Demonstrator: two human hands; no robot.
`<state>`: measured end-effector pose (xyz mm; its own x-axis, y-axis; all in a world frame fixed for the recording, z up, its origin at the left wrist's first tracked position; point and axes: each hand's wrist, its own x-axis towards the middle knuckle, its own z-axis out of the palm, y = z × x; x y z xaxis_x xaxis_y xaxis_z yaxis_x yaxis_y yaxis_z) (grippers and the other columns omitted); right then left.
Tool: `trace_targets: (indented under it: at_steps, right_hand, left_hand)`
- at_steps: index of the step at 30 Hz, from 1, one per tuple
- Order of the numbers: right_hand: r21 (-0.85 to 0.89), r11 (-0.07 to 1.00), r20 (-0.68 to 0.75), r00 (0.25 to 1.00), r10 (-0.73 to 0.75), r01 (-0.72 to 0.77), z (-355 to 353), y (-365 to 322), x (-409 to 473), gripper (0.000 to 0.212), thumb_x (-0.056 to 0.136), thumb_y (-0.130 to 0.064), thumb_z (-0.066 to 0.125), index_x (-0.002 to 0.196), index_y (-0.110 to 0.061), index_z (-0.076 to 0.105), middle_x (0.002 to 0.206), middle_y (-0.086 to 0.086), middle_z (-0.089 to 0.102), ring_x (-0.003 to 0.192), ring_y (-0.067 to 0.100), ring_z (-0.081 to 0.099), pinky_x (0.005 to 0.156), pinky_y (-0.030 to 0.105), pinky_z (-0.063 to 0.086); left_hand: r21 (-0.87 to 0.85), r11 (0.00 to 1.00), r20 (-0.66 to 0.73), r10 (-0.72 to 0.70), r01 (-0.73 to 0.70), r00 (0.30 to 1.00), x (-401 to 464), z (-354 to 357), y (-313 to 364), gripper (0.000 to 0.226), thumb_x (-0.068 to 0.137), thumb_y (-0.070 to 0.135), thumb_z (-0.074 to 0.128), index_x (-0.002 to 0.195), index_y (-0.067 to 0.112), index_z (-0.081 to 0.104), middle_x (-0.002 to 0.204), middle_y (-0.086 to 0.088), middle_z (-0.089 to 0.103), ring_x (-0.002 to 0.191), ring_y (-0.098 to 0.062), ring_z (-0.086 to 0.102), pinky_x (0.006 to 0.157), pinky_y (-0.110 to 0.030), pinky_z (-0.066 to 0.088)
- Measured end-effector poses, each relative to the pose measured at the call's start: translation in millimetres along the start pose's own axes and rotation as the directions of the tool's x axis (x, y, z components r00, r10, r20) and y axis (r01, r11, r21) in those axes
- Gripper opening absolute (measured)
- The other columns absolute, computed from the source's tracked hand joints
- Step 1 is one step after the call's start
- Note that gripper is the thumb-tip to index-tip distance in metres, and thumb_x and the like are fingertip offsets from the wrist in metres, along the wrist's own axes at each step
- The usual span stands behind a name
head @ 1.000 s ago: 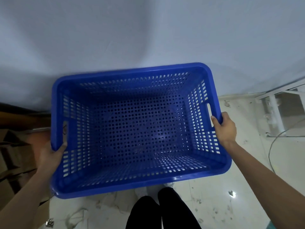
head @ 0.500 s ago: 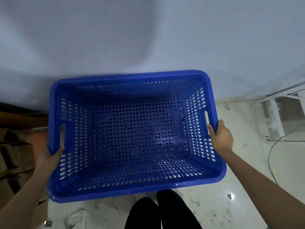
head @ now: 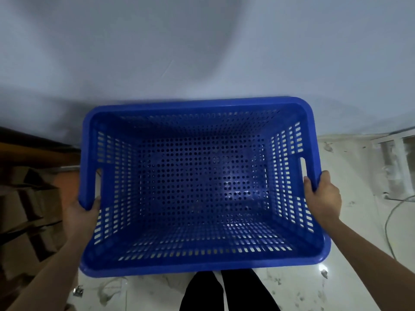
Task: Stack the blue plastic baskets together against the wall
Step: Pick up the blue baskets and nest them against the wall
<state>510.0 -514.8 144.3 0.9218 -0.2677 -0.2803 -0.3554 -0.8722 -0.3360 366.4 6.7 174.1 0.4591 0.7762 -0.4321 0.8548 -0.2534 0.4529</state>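
A large blue plastic basket (head: 311,135) with perforated walls and floor fills the middle of the head view, open side up, its far rim close to the pale wall (head: 202,52). My left hand (head: 82,215) grips the left rim just below the handle slot. My right hand (head: 323,196) grips the right rim below the other handle slot. The basket is empty. Through the holes in its floor I see dark blue shapes, but I cannot tell whether another basket lies under it.
Brown cardboard boxes (head: 27,205) are piled on the left. White marble floor (head: 350,221) lies to the right, with a white frame (head: 390,167) and a grey cable (head: 390,223). My dark trouser legs (head: 224,290) stand just below the basket.
The basket has sunk lower in view and shifted slightly right, toward the base of the wall. Both hands have kept their grip on the rims.
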Motion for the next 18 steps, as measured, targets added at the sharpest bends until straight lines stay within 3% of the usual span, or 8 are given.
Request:
trace_targets:
  at_steps: [4, 13, 15, 18]
  right_hand:
    - [-0.007, 0.999, -0.016, 0.999, -0.047, 0.047, 2.0, -0.4, 2.2, 0.027, 0.097, -0.031, 0.047, 0.087, -0.009, 0.034, 0.064, 0.008, 0.054, 0.05, 0.031, 0.054, 0.047, 0.036, 0.045]
    - [-0.097, 0.995, 0.009, 0.999, -0.032, 0.033, -4.0, -5.9, -2.7, 0.028, 0.096, -0.037, 0.045, 0.087, -0.014, 0.032, 0.064, 0.009, 0.056, 0.051, 0.031, 0.054, 0.05, 0.041, 0.05]
    - [-0.155, 0.986, 0.012, 0.998, -0.062, 0.063, -11.7, -9.5, -1.4, 0.032, 0.094, -0.04, 0.047, 0.089, -0.011, 0.036, 0.075, 0.013, 0.06, 0.063, 0.033, 0.057, 0.054, 0.039, 0.049]
    - [-0.194, 0.979, 0.036, 0.998, -0.051, 0.058, -29.9, -25.9, 34.7, 0.046, 0.091, -0.048, 0.051, 0.102, -0.003, 0.048, 0.102, 0.02, 0.06, 0.092, 0.039, 0.058, 0.071, 0.044, 0.047]
  left_hand:
    - [0.028, 0.999, 0.014, -0.016, 0.016, 1.0, 1.0, 0.2, -2.1, 0.027, 0.09, 0.032, 0.061, 0.1, 0.007, 0.056, 0.086, -0.015, 0.064, 0.078, -0.035, 0.063, 0.067, -0.044, 0.051]
    - [-0.009, 0.988, 0.12, -0.154, 0.156, 0.981, -0.4, -7.6, 10.8, 0.038, 0.09, 0.027, 0.063, 0.113, -0.001, 0.054, 0.095, -0.021, 0.062, 0.088, -0.04, 0.062, 0.08, -0.051, 0.05]
    - [-0.003, 0.976, 0.16, -0.215, 0.219, 0.963, 8.8, -12.2, 19.7, 0.039, 0.088, 0.027, 0.065, 0.114, -0.001, 0.054, 0.095, -0.021, 0.063, 0.086, -0.037, 0.061, 0.083, -0.051, 0.051]
    - [-0.047, 0.972, 0.09, -0.225, 0.23, 0.97, 43.1, -18.2, 47.0, 0.059, 0.075, 0.051, 0.07, 0.116, 0.01, 0.059, 0.103, -0.015, 0.066, 0.088, -0.034, 0.065, 0.083, -0.051, 0.054]
